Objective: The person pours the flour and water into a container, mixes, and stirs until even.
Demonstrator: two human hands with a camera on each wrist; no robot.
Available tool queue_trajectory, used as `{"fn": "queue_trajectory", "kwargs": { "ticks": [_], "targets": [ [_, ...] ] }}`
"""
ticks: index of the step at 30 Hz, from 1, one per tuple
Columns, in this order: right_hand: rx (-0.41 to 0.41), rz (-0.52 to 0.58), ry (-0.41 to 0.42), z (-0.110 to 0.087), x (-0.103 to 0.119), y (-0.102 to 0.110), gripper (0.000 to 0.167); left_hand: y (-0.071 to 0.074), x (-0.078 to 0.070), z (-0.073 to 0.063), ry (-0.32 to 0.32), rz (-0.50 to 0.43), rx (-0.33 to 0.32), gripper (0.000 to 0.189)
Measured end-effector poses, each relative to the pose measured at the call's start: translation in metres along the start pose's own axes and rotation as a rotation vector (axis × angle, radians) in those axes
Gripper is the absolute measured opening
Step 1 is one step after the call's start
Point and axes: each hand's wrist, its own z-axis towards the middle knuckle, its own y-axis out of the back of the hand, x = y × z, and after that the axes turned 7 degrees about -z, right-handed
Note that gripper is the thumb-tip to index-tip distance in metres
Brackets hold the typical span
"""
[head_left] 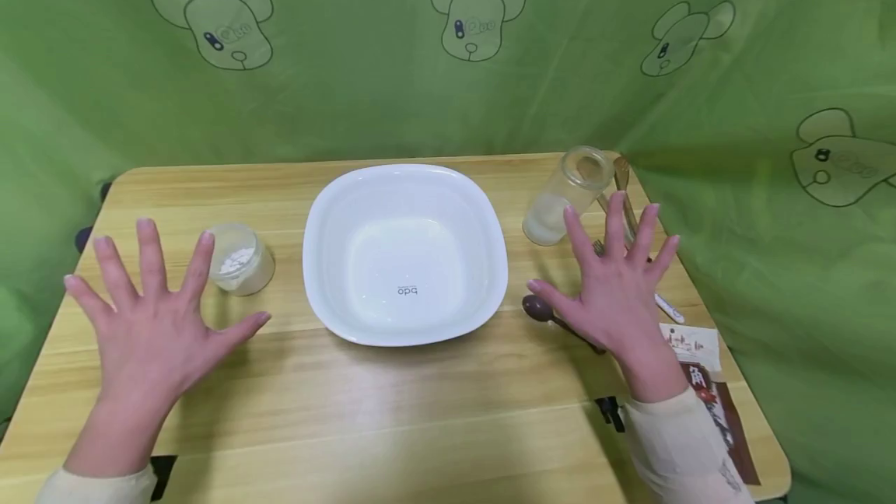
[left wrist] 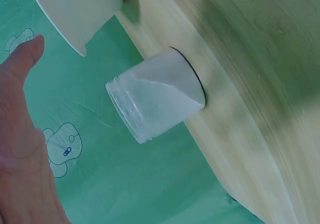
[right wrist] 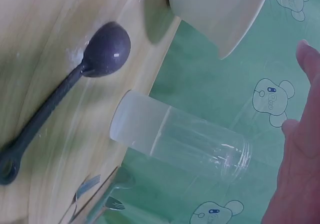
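Observation:
My left hand (head_left: pixel 150 325) hovers over the left of the table, fingers spread wide and holding nothing. Just beyond its thumb and forefinger stands a short clear jar (head_left: pixel 245 277) with white powder, which slopes to one side in the left wrist view. Over the right side, my right hand (head_left: pixel 619 294) is likewise spread and holds nothing. A tall clear glass jar (head_left: pixel 548 216), partly filled with something whitish, stands beyond its fingertips. Near its thumb lies a dark spoon (head_left: pixel 537 308), its handle partly hidden by the hand. Between the hands sits a white basin (head_left: pixel 402 247) with nothing in it.
Forks and other slim utensils (head_left: pixel 622 172) lie along the right edge, partly behind the tall jar and right hand. A brown-and-white printed packet (head_left: pixel 700 379) lies under the right forearm. Green cloth (head_left: pixel 392 99) hangs behind the table (head_left: pixel 392 418).

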Motion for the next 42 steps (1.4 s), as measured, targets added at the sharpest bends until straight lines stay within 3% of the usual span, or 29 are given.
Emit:
{"fn": "queue_trajectory", "kwargs": {
  "ticks": [11,18,26,30,36,42],
  "targets": [
    [0.047,0.115,0.088,0.014,0.009,-0.008,0.1,-0.009,-0.002,0.008,-0.065,-0.047,-0.053,0.122],
    [0.029,0.31,0.15,0.022,0.016,-0.018,0.097,-0.013,-0.004,0.015,-0.06,-0.112,-0.064,0.122],
    [0.053,0.679,0.135,0.039,0.027,-0.032,0.077,-0.023,0.004,0.024,0.005,-0.418,-0.156,0.128],
    [0.075,0.89,0.05,0.05,0.033,-0.042,0.068,-0.033,0.013,0.026,0.056,-0.585,-0.137,0.132],
    [0.189,1.101,-0.112,0.065,0.041,-0.05,0.052,-0.047,0.029,0.032,0.117,-0.786,-0.102,0.133],
    [0.278,1.286,-0.224,0.075,0.041,-0.059,0.044,-0.054,0.038,0.041,0.245,-1.038,-0.03,0.136]
  ]
}}
